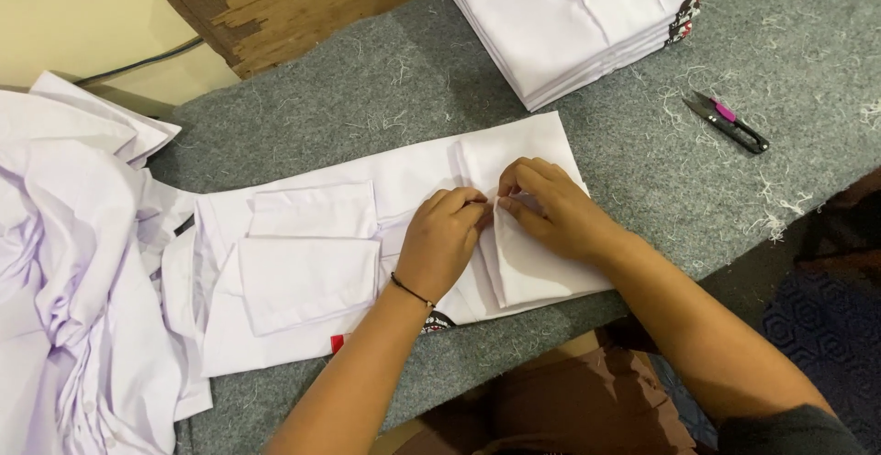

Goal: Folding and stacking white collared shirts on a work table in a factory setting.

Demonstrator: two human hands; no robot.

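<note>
Head view is showing us bending over a grey felt-covered table (642,180), where we are working on a white shirt (385,235) lying flat and partly folded. Our left hand (442,239) is curling closed, its fingertips pinching a fold of the shirt's cloth; a thin dark band is sitting on that wrist. Our right hand (551,205) is lying just beside the left, its fingers bent and closing on the same fold, so the two hands are almost touching over the shirt's folded end. Behind the left wrist, two folded sleeves are lying side by side on the shirt's body. Further out past that wrist, a loose heap of white garments (73,281) is spilling over the table's edge. Beyond the knuckles of the right hand, a neat stack of folded white shirts (569,24) is resting on the table. Out past the right hand, well apart from it, black thread snips (727,122) with a pink part are lying among white thread scraps (775,216).
</note>
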